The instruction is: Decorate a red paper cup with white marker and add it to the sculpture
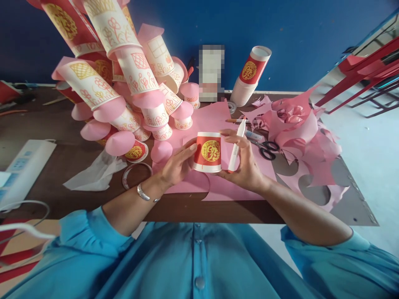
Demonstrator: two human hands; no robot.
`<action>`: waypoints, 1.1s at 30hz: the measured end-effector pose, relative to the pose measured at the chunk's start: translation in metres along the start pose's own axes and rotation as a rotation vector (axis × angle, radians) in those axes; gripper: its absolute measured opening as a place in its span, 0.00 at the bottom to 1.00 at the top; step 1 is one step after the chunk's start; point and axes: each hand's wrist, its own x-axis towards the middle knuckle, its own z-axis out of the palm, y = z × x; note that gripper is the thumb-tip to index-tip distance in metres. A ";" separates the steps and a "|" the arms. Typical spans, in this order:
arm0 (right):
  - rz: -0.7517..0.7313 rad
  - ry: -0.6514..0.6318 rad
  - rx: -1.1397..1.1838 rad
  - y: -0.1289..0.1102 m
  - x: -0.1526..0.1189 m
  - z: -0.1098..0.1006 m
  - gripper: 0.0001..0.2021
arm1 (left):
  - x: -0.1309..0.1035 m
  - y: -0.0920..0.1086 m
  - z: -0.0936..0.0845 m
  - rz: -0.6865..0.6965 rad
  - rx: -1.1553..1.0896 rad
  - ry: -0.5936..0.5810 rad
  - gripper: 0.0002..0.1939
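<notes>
Between my two hands is a red and white paper cup with a gold round emblem, mouth down as far as its shape shows. My left hand grips its left side, thumb on the wall. My right hand steadies the right side with thumb and forefinger. A white marker pen with an orange end is also held in the right hand, pointing up. Beneath lie sheets of pink paper on the brown table. Black-handled scissors and a glue stick rest just beyond my right hand.
At the left stand towers of decorated paper cups with pink paper cones. A stack of cups leans by the blue wall. Pink paper scraps heap on the right. A tape roll, crumpled plastic and a power strip lie left.
</notes>
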 end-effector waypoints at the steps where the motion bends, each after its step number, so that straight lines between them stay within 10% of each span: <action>1: -0.018 0.014 -0.048 0.000 0.000 0.000 0.36 | -0.001 -0.001 0.000 0.031 0.042 -0.007 0.30; 9: -0.093 0.057 -0.298 -0.004 0.001 0.002 0.37 | -0.002 -0.005 -0.001 0.148 0.448 -0.034 0.46; 16: -0.141 0.037 -0.260 -0.010 0.004 -0.009 0.45 | -0.002 0.003 0.003 0.057 0.434 -0.005 0.40; 26: -0.282 0.067 -0.285 -0.042 0.006 -0.028 0.14 | 0.000 0.006 0.001 0.046 0.419 0.034 0.41; 33: -0.225 0.126 -0.191 -0.042 0.002 -0.012 0.12 | 0.002 0.000 -0.001 0.109 0.376 0.026 0.39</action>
